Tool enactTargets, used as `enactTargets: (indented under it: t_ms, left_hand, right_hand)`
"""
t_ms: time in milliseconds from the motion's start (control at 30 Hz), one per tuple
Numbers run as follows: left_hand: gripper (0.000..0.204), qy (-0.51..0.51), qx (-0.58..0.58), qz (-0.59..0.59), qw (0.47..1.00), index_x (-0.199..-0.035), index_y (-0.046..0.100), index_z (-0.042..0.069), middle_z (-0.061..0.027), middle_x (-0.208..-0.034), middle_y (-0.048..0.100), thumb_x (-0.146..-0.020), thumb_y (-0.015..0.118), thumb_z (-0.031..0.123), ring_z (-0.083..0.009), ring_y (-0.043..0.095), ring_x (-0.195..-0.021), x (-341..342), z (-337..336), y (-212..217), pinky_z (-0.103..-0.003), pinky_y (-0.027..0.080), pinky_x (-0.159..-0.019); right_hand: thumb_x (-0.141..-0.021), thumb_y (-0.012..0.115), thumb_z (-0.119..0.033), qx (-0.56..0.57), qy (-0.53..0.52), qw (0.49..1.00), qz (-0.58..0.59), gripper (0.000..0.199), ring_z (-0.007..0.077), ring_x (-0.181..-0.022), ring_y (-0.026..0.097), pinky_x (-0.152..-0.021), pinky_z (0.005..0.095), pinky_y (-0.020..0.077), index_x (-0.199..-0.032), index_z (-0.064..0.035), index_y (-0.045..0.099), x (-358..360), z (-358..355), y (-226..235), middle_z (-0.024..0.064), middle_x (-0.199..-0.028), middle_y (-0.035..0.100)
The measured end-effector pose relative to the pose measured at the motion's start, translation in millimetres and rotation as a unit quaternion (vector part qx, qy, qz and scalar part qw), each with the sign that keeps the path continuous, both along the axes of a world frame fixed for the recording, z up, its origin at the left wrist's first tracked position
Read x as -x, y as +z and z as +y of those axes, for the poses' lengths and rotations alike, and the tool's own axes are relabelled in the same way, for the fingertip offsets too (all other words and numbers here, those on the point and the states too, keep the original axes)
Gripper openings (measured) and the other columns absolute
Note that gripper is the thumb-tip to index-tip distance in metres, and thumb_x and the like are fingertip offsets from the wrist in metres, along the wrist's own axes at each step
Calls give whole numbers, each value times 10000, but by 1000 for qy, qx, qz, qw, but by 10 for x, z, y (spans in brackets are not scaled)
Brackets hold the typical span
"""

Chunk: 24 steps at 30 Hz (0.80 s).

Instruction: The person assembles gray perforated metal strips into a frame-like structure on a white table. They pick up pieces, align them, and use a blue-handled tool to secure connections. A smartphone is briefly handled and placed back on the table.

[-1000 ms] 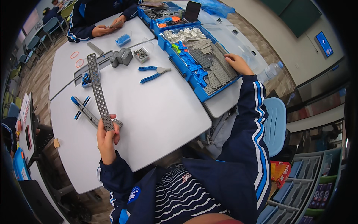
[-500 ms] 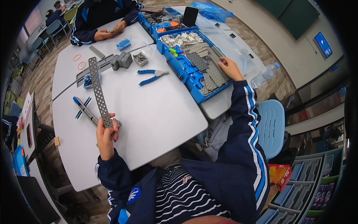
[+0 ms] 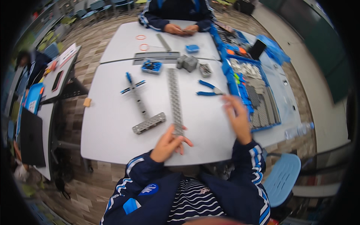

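My left hand [image 3: 167, 145] pinches the near end of a long grey perforated beam [image 3: 174, 97], which reaches away over the white table. To the right, my right hand [image 3: 238, 118], slightly blurred, hovers with loosely parted fingers and nothing visible in them. Its fingertips come near the jaws of blue-handled pliers [image 3: 207, 88]. Left of the beam lies a grey built piece [image 3: 139, 105], with blue-and-black pins crossing its far end and a short perforated block [image 3: 149, 123] at its near end.
A blue case [image 3: 262, 112] of sorted grey and blue parts stands at the right. Grey blocks [image 3: 186, 63], a tub of small metal parts [image 3: 205, 70] and a box of blue pins [image 3: 152, 66] sit farther back. Another person's hands [image 3: 182, 30] rest across the table.
My right hand has left the parts case and come back toward the pliers. My left hand still holds the beam, now lower over the table. The view has turned.
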<state>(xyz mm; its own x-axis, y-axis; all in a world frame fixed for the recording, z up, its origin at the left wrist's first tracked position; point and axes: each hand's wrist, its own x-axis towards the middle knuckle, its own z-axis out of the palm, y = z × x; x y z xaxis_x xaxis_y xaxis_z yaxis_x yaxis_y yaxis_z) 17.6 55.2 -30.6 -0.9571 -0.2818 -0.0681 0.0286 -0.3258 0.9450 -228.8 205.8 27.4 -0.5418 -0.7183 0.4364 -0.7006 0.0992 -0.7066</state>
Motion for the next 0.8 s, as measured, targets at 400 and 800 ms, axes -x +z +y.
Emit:
enactTargets:
  t_ms: [400, 800]
  left_hand:
    - [182, 42, 465, -50, 883, -1036, 668, 12, -93, -820, 710, -964, 602, 165, -165, 684, -663, -166, -834, 1291, -269, 508, -587]
    - [413, 174, 780, 53, 599, -1240, 603, 118, -139, -1011, 696, -848, 667, 230, -313, 685, -896, 3090, -2991, 941, -392, 554, -804]
  right_hand:
    - [-1032, 527, -298, -44, 198, 861, -466, 319, 92, -799, 605, -744, 238, 471, -1004, -11, 663, -479, -753, -726, 29, -832, 662]
    - [-970, 623, -257, -42, 182, 911, -366, 258, 52, -582, 515, -539, 228, 409, -930, -8, 674, -551, -788, -901, 16, -682, 619]
